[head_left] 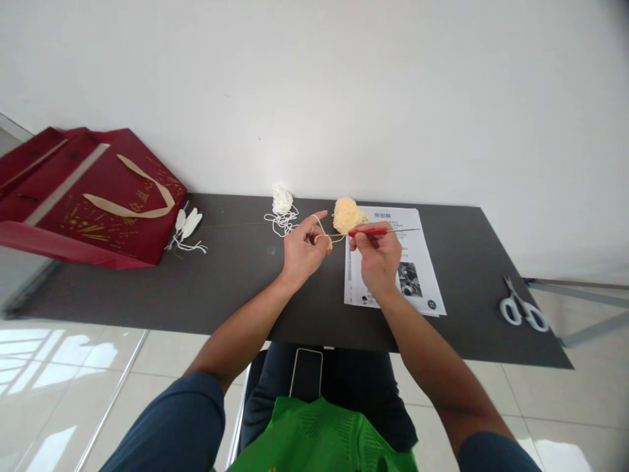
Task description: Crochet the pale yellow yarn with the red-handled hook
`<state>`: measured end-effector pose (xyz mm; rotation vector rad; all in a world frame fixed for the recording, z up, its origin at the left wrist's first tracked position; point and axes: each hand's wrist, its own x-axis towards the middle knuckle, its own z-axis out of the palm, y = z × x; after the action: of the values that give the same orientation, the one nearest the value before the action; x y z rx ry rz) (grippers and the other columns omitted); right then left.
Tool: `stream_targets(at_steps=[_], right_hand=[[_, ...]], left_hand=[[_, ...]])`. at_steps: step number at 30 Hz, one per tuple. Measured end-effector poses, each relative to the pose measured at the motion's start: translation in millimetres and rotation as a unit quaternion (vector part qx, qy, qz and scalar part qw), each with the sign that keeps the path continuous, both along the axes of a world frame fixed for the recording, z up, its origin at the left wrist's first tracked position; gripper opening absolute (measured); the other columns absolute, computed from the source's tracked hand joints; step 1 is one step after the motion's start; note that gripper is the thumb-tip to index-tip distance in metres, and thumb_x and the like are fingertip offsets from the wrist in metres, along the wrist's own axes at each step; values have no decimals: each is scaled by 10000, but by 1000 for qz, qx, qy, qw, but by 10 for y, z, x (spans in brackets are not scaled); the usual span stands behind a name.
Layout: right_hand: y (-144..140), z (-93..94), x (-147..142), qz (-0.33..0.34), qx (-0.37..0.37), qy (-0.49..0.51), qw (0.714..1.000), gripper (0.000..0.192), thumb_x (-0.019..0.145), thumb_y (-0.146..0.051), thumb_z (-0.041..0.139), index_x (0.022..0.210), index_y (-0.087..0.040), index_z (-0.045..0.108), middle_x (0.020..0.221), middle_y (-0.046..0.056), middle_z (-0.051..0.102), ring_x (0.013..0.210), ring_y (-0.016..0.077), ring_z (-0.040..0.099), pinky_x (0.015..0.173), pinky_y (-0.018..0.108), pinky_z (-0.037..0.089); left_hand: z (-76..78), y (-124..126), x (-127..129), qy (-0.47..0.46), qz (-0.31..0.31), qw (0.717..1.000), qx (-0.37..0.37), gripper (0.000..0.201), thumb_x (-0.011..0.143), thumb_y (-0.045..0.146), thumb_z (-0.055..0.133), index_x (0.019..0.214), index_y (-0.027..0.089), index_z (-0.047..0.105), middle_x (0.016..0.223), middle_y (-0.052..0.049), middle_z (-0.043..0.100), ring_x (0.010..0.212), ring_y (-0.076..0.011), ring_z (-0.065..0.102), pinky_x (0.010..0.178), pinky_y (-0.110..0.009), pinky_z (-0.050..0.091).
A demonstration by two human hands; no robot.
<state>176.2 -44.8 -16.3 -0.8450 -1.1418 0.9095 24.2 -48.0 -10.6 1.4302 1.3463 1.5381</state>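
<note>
Near the middle of the table, my left hand [303, 252] has pale yellow yarn [319, 223] looped over its raised index finger, while the other fingers curl in on the strand. My right hand [382, 259], just to the right, grips a red-handled crochet hook [368, 232]; its thin metal shaft points right, away from the left hand. Yarn strands run between the two hands. Behind them sits a pale yellow yarn ball [346, 215]. Printed sheets [422, 252] lie partly under my right hand. Whether any stitched piece sits in my left fingers is too small to tell.
A white yarn ball [282, 198] with loose strands lies against the wall. White pieces with tails [188, 223] lie beside a red gift bag [122, 196] on the left. Scissors [521, 308] rest near the right edge. A phone [306, 373] is on my lap.
</note>
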Motion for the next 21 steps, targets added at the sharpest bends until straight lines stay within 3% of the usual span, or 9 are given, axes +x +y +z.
stream_targets(at_steps=[8, 16, 21], right_hand=[[67, 16, 29, 57, -23, 96, 993, 151, 822, -250, 807, 874, -248, 665, 829, -29, 740, 603, 96, 623, 593, 265, 510], [94, -8, -54, 91, -152, 213, 961, 195, 767, -327, 861, 841, -231, 708, 817, -22, 764, 668, 90, 674, 630, 226, 600], [83, -14, -102, 88, -180, 246, 948, 218, 747, -312, 885, 856, -224, 718, 859, -25, 774, 737, 73, 706, 703, 180, 634]], left_hand=[[-10, 46, -47, -96, -48, 994, -26, 528, 727, 107, 632, 1247, 169, 698, 676, 44, 671, 574, -98, 580, 589, -231, 467], [-3, 65, -2, -149, -44, 987, -30, 387, 753, 160, 710, 1140, 171, 711, 708, 29, 690, 583, -93, 585, 584, -226, 461], [4, 70, 29, -186, -25, 982, -9, 369, 752, 211, 774, 1114, 187, 709, 801, 6, 723, 679, -106, 655, 648, -235, 506]])
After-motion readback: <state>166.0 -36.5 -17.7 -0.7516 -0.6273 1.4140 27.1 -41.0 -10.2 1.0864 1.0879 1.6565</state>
